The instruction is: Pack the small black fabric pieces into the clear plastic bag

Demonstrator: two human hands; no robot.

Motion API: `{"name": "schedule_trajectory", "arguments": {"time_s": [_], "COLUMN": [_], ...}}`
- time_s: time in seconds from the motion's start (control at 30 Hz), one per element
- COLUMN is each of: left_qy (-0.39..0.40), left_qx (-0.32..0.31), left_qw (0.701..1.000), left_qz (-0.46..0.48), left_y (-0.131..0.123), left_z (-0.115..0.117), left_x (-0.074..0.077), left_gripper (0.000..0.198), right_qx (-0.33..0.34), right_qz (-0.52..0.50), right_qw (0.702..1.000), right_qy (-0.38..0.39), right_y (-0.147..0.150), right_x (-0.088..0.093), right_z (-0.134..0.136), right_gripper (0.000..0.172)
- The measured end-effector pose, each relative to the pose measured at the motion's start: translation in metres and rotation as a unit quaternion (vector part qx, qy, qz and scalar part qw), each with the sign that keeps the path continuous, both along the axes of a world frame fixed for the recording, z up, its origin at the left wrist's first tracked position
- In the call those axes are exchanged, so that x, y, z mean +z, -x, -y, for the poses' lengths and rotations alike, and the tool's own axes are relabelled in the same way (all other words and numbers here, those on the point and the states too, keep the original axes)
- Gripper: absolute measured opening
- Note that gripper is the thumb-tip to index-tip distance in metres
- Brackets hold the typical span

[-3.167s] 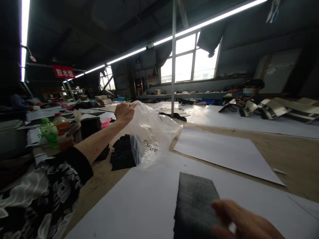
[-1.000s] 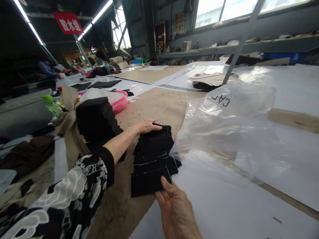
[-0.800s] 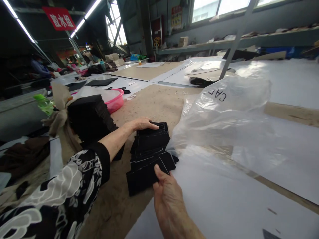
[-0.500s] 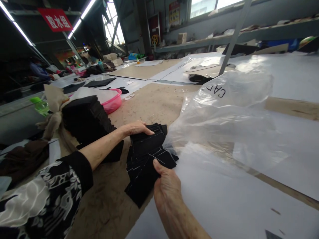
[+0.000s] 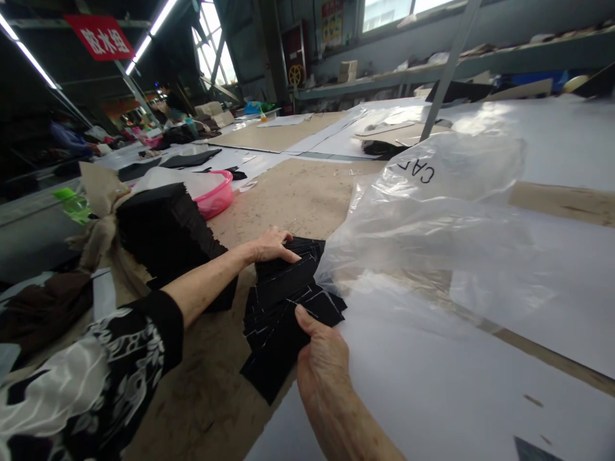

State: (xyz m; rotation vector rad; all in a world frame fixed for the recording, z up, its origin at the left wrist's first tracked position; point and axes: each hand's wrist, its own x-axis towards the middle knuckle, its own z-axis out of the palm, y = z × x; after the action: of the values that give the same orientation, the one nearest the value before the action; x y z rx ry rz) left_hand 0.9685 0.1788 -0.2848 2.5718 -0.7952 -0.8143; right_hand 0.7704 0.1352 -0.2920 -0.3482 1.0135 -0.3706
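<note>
Several black fabric strips (image 5: 284,282) with pale edges lie fanned and overlapping in front of me. My right hand (image 5: 323,358) grips the near strips, its thumb pressed on top and its other fingers hidden underneath. At the far end of the fan, my left hand (image 5: 273,246) is closed around the strips' left side. Its thumb points right across them, and most of its fingertips are hidden. Left of my left forearm stands a tall stack of black pieces (image 5: 158,221), tied with a beige cloth strip (image 5: 103,230).
A clear plastic bag (image 5: 432,218) with black lettering lies to the right, touching the strips. Behind the stack sits a pink basin (image 5: 218,200). A metal post (image 5: 449,73) rises from the table (image 5: 298,198). White sheets (image 5: 423,390) cover its right side.
My left hand has shifted slightly right and its index finger has lifted away from the thumb. The far strips are spread a little more. My right hand stays nearly still.
</note>
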Motion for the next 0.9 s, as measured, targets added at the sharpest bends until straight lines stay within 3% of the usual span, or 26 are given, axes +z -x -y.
{"name": "schedule_trajectory", "arguments": {"time_s": [0.2,0.37,0.53,0.67,0.8,0.9], "left_qy": [-0.047,-0.093,-0.046,0.028,0.109,0.154], "left_qx": [-0.059,-0.089,-0.074,-0.011,0.094,0.163], "left_qw": [0.997,0.992,0.995,0.99,0.954,0.928], "left_qz": [-0.002,-0.013,-0.043,-0.141,-0.264,-0.298], "left_y": [-0.021,-0.028,-0.017,0.003,0.028,0.044], "left_z": [0.016,0.027,0.024,0.001,-0.02,-0.03], "left_x": [-0.003,0.002,0.007,0.012,0.014,0.013], "left_gripper": [0.056,0.046,0.034,0.025,0.028,0.026], "right_qx": [0.006,0.012,0.024,0.02,0.024,0.039], "right_qz": [0.012,0.014,0.027,0.035,0.034,0.033], "right_qw": [1.0,1.0,0.999,0.999,0.999,0.999], "right_qy": [0.018,0.017,0.0,-0.009,-0.011,-0.011], "right_y": [0.003,0.004,0.005,0.005,0.004,0.003], "right_x": [-0.002,-0.006,-0.006,-0.002,0.001,-0.002], "right_z": [0.0,0.0,0.002,0.004,0.005,0.005], "right_gripper": [0.067,0.072,0.066,0.064,0.072,0.071]}}
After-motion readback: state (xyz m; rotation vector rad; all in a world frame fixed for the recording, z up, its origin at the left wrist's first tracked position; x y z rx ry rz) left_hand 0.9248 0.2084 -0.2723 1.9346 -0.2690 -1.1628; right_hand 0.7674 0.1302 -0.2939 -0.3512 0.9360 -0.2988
